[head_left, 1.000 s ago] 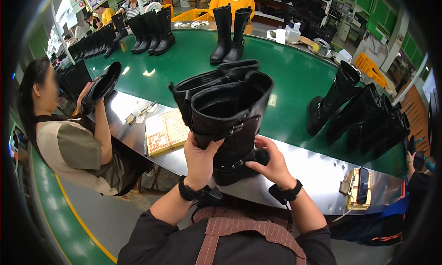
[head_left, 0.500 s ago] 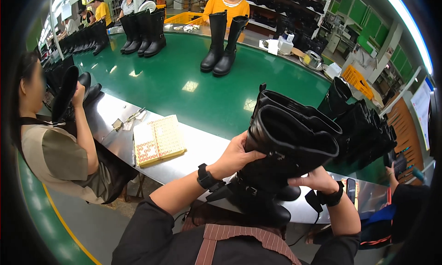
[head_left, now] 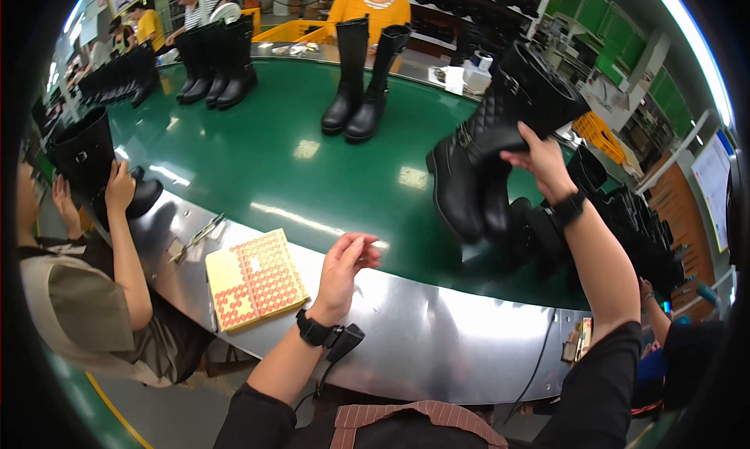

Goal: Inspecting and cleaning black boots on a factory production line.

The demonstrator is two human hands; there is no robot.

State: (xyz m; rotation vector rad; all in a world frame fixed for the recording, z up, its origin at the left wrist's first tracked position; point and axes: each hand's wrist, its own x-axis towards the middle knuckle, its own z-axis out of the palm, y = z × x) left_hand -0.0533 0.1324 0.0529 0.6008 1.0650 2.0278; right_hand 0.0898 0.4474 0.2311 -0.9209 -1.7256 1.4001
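Observation:
A pair of tall black boots (head_left: 466,179), with buckles and a quilted shaft, leans over the green belt (head_left: 297,183) ahead on the right. My right hand (head_left: 543,166) has its thumb and fingers around part of these boots; where their soles meet the belt is blurred. Over the near edge of the belt, my left hand (head_left: 345,269) is empty, its fingers loosely bent and apart. Both wrists wear black straps. A yellow pad with red round stickers (head_left: 262,281) lies left of my left hand on the metal ledge (head_left: 406,336).
Another boot pair (head_left: 355,97) stands mid-belt, with more boots (head_left: 219,62) at far left. Dark boots (head_left: 625,230) crowd the right side. At left, a co-worker handles a boot (head_left: 86,156). A person in orange (head_left: 367,12) stands across. A cable (head_left: 539,363) crosses the ledge.
The boots have moved from in front of me, where both hands held them, to the belt ahead on the right. My left hand has let go; my right arm reaches forward with them.

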